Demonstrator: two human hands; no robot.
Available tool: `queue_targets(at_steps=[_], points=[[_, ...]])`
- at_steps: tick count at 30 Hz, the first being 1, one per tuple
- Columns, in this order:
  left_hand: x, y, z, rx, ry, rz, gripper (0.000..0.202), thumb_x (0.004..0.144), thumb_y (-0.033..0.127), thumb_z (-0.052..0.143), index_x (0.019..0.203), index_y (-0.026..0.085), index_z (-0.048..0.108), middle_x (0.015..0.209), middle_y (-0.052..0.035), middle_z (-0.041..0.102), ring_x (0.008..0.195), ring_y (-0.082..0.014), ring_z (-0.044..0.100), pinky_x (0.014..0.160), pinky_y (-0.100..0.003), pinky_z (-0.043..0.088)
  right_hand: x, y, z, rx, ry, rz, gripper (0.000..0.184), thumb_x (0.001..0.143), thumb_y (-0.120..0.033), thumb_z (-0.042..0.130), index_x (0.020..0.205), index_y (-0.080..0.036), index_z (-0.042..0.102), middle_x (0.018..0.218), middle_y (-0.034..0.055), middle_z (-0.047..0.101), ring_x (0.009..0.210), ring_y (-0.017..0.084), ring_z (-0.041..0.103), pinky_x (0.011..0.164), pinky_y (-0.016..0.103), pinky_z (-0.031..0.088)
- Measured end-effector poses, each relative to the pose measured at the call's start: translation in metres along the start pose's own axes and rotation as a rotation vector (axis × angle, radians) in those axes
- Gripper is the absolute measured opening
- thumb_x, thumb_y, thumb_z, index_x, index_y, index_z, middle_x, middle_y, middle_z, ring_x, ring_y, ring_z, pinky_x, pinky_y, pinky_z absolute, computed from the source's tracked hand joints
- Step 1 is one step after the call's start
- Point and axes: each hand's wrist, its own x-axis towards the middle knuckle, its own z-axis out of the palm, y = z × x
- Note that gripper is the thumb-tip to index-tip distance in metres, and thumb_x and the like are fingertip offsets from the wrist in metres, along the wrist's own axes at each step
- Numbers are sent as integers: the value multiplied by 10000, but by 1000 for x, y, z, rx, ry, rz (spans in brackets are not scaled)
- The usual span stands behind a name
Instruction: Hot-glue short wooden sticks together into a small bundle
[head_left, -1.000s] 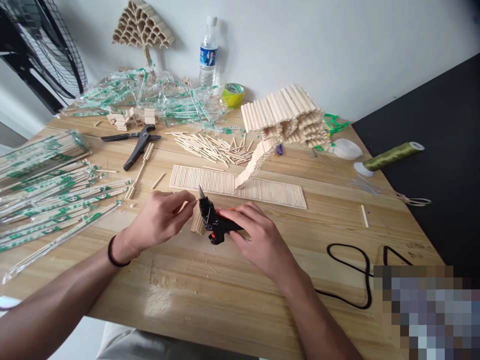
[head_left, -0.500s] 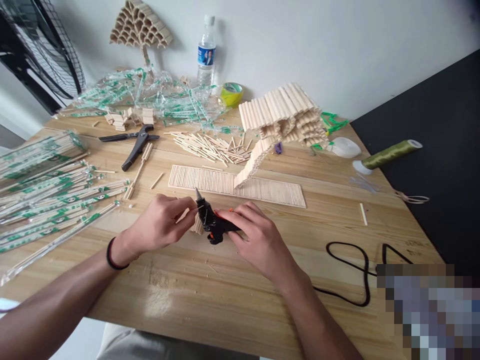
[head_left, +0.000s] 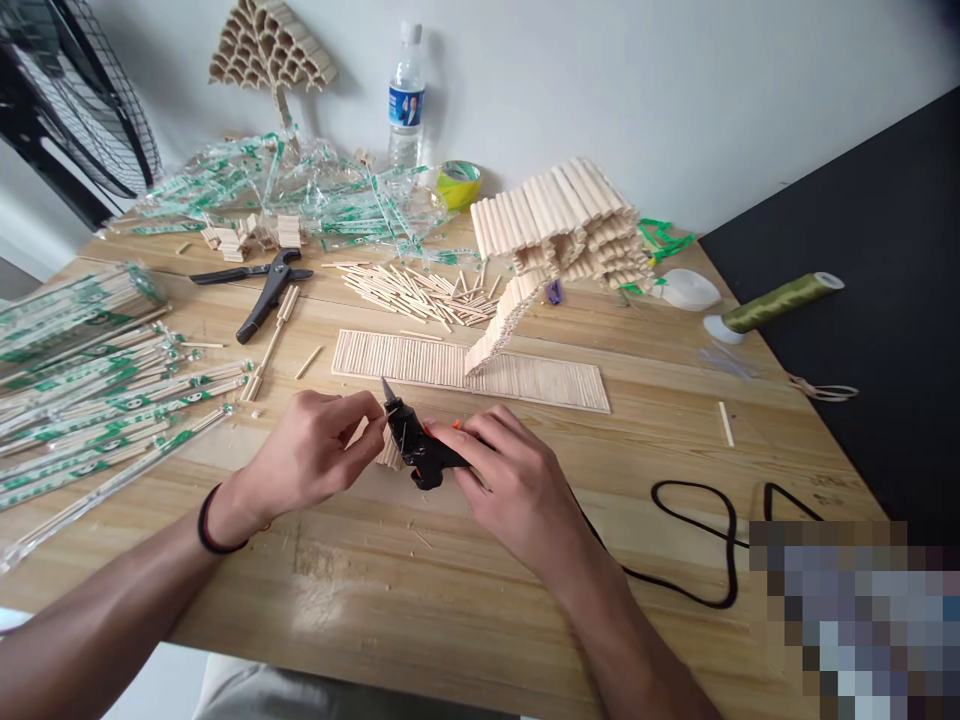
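Observation:
My right hand [head_left: 510,480] is wrapped round a black hot glue gun [head_left: 420,447], whose metal nozzle points up and to the left. The thumb and fingers of my left hand [head_left: 319,445] are pinched together beside the gun's front end; what they hold, if anything, is too small to make out. Partly hidden behind the gun lies a small piece of joined wooden sticks [head_left: 388,452]. Just beyond my hands is a long flat panel of glued sticks [head_left: 397,357], with a leaning model of sticks [head_left: 555,220] rising from it.
Loose short sticks [head_left: 420,295] lie in a pile behind the panel. Black cutters [head_left: 270,290] and wrapped chopsticks [head_left: 112,400] are at left. A water bottle [head_left: 406,105], tape roll [head_left: 459,185] and plastic wrappers stand behind. A black cord [head_left: 731,540] loops at right.
The view has shifted slightly. Both hands and the glue gun keep nearly the same position against the table, with my left hand still pinched at the gun's front.

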Motion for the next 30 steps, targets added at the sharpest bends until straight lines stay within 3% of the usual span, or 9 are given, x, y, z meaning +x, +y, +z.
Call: queue_targets(at_steps=[15,22,27,30], points=[[-1,13,3,2,15,-55,271,940,118,583,677,181,562,494,103,355,433,-65,290,433,-206,250,2,-12,-10,-179,3,-1,390,990,21,542,1259,-156,762,908,87,750,856,274,630,758,431,562],[-2,11,3,-24,-20,-17,255,960,138,582,709,177,604,486,94,404,412,-65,345,433,-201,283,2,-12,-9,-131,-4,21,409,973,19,555,1263,-180,762,897,84,739,857,276,631,762,431,570],[0,5,1,29,43,-62,255,954,131,594,705,183,581,493,102,368,427,-67,303,432,-209,254,2,-9,-6,-89,10,34,479,932,47,562,1285,-212,757,922,86,734,877,275,638,789,430,597],[0,1,-1,27,30,-13,214,963,139,596,754,177,621,501,100,399,425,-69,334,437,-206,272,0,-6,-4,-14,19,68,505,912,54,585,1299,-224,755,965,85,737,932,279,659,833,442,615]])
